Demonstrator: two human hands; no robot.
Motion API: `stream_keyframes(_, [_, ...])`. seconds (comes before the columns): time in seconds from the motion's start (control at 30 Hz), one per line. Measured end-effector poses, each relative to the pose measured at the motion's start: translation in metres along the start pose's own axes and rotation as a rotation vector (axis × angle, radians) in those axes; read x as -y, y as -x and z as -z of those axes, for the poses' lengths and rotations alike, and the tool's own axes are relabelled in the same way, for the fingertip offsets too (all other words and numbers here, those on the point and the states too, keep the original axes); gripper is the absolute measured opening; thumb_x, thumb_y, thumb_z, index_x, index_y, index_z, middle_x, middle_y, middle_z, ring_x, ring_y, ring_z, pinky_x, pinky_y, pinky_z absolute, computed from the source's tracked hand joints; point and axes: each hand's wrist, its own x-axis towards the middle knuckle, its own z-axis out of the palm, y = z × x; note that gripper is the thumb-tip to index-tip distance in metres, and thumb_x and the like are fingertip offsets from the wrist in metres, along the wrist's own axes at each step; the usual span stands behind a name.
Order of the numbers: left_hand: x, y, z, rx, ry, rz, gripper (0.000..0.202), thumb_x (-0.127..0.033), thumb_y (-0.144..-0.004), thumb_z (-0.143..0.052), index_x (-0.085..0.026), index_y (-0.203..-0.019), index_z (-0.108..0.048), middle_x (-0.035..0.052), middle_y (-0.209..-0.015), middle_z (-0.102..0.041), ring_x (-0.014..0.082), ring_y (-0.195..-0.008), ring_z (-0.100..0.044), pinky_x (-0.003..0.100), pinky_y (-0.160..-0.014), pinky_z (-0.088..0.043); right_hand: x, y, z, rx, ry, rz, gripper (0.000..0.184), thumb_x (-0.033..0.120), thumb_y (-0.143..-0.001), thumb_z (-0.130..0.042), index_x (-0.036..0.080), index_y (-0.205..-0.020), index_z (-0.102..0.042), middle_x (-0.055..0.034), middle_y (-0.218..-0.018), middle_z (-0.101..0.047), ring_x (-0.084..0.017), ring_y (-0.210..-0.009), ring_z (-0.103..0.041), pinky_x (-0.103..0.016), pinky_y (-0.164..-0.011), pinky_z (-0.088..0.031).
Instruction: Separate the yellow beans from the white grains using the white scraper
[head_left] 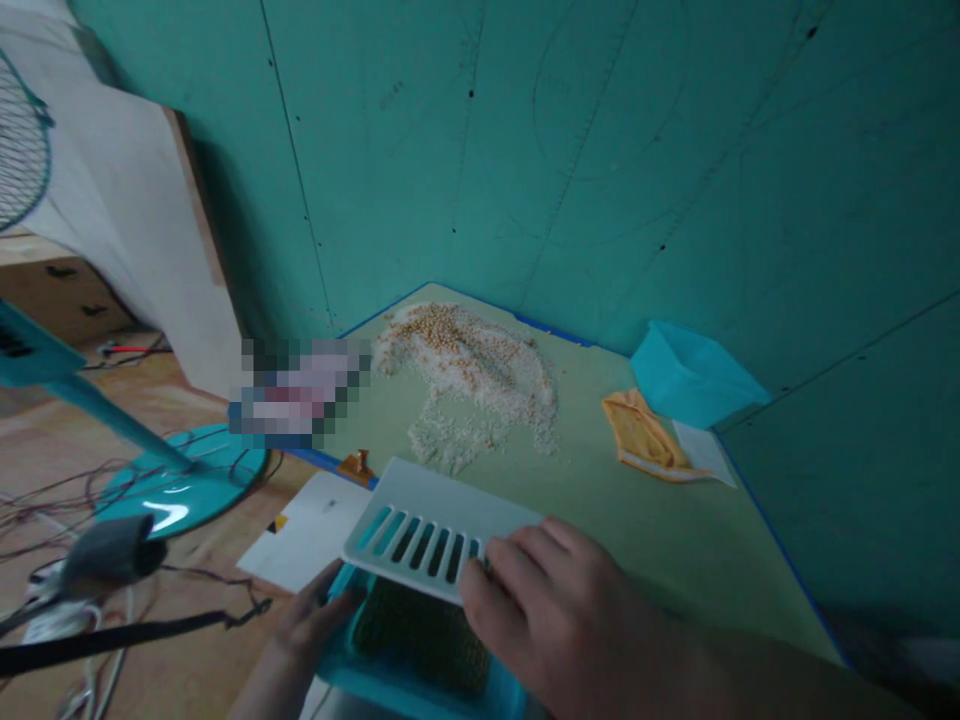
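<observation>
Low centre, my right fingers gripped the slotted lid over the tub my left fingers clasped; lid-handling next seemed to want steadiness.

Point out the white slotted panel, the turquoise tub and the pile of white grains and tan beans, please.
White slotted panel (450,507): head view, solid part above the slots.
Turquoise tub (397,688): head view, near rim.
Pile of white grains and tan beans (476,368): head view, middle.

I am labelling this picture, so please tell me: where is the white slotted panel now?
In the head view, the white slotted panel is at lower centre, held by the right hand over the far side of the turquoise container.
</observation>
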Motion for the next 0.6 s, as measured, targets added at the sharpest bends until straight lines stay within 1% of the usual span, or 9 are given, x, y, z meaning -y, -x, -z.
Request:
stream_keyframes(0.1, [-0.001, 0.004, 0.001, 0.05, 0.056, 0.077, 0.022, -0.026, -0.039, -0.069, -0.026, -0.061, -0.067, -0.0014, -0.055, -0.071, 0.0279, -0.061, -0.065, 0.032, -0.054, -0.053, -0.004, -0.016, -0.007, 0.03, 0.054, -0.028, 0.018, 0.013, -0.081, -0.04, 0.015, -0.094, -0.051, -0.0039, -0.067, -0.054, -0.017, -0.055, -0.051, -0.032, -0.048, -0.035])
stream_keyframes(0.2, [-0.007, 0.01, 0.001, 0.082, 0.053, 0.086, 0.021, -0.024, -0.042, -0.07, -0.025, -0.063, -0.067, -0.0017, -0.053, -0.07, 0.0251, -0.058, -0.065, 0.028, -0.048, -0.051, -0.012, -0.034, -0.019, 0.049, 0.116, -0.058, 0.017, 0.012, -0.082, -0.038, 0.014, -0.093, -0.05, -0.0046, -0.067, -0.053, -0.017, -0.056, -0.051, -0.031, -0.048, -0.035])
stream_keyframes(0.27, [-0.011, 0.013, 0.0, 0.077, 0.041, 0.104, 0.022, -0.024, -0.041, -0.072, -0.025, -0.063, -0.066, -0.0012, -0.056, -0.071, 0.026, -0.062, -0.065, 0.027, -0.046, -0.051, -0.017, -0.046, -0.027, 0.057, 0.14, -0.075, 0.017, 0.01, -0.082, -0.037, 0.012, -0.093, -0.05, -0.0059, -0.068, -0.053, -0.018, -0.059, -0.052, -0.031, -0.05, -0.036])
stream_keyframes(0.37, [-0.013, 0.014, -0.001, 0.076, 0.032, 0.123, 0.026, -0.025, -0.039, -0.074, -0.025, -0.063, -0.066, -0.001, -0.058, -0.072, 0.028, -0.069, -0.066, 0.029, -0.054, -0.054, -0.022, -0.065, -0.039, 0.06, 0.14, -0.101, 0.02, 0.008, -0.082, -0.035, 0.009, -0.093, -0.05, -0.0094, -0.07, -0.056, -0.02, -0.061, -0.055, -0.031, -0.05, -0.038])
stream_keyframes(0.47, [-0.01, 0.012, 0.001, 0.105, 0.03, 0.098, 0.027, -0.026, -0.039, -0.075, -0.024, -0.065, -0.067, -0.0013, -0.058, -0.072, 0.0282, -0.071, -0.066, 0.03, -0.064, -0.054, -0.027, -0.083, -0.05, 0.068, 0.104, -0.134, 0.023, 0.008, -0.082, -0.032, 0.007, -0.094, -0.051, -0.0133, -0.073, -0.058, -0.022, -0.063, -0.057, -0.032, -0.05, -0.039])
stream_keyframes(0.53, [-0.005, 0.009, 0.004, 0.108, 0.033, 0.077, 0.029, -0.026, -0.04, -0.076, -0.023, -0.068, -0.067, -0.0014, -0.063, -0.073, 0.0272, -0.075, -0.066, 0.028, -0.067, -0.054, -0.03, -0.093, -0.055, 0.079, 0.075, -0.161, 0.023, 0.008, -0.082, -0.032, 0.006, -0.094, -0.051, -0.0153, -0.075, -0.059, -0.024, -0.065, -0.059, -0.034, -0.051, -0.04])
stream_keyframes(0.6, [0.0, 0.004, 0.007, 0.083, 0.039, 0.077, 0.031, -0.023, -0.04, -0.076, -0.023, -0.069, -0.066, -0.0011, -0.067, -0.073, 0.0271, -0.079, -0.066, 0.027, -0.068, -0.053, -0.034, -0.103, -0.056, 0.087, 0.045, -0.201, 0.023, 0.008, -0.082, -0.032, 0.006, -0.095, -0.051, -0.0166, -0.078, -0.06, -0.024, -0.068, -0.06, -0.034, -0.052, -0.042])
